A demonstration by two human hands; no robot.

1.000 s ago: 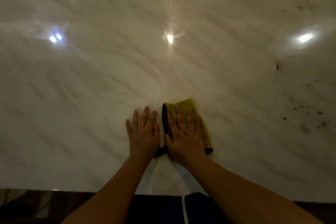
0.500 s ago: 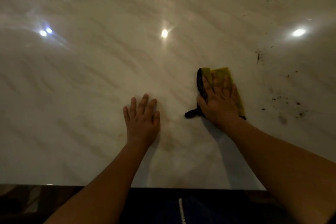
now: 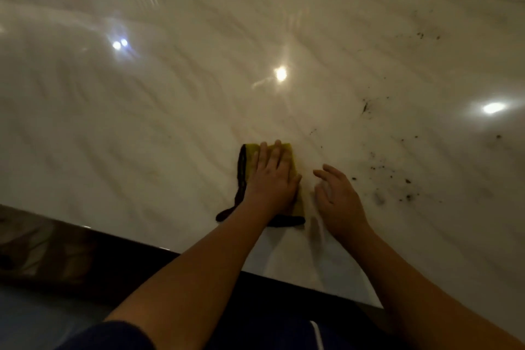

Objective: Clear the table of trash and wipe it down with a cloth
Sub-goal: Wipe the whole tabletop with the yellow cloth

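Note:
A yellow cloth (image 3: 292, 158) with a black border lies folded on the glossy white marble table (image 3: 142, 122), close to its near edge. My left hand (image 3: 271, 179) presses flat on the cloth, fingers straight and pointing away from me. My right hand (image 3: 339, 199) is just to the right of the cloth on the bare table, its fingers loosely curled and holding nothing. Dark crumbs and specks (image 3: 397, 179) are scattered on the table to the right of my right hand.
More dark specks (image 3: 366, 106) lie farther back on the right. The table's dark near edge (image 3: 170, 248) runs diagonally below my forearms. Ceiling lights reflect in the glossy top.
The cloth was under my right hand; now my left hand presses on it and my right hand has come off to its right. The view has tilted.

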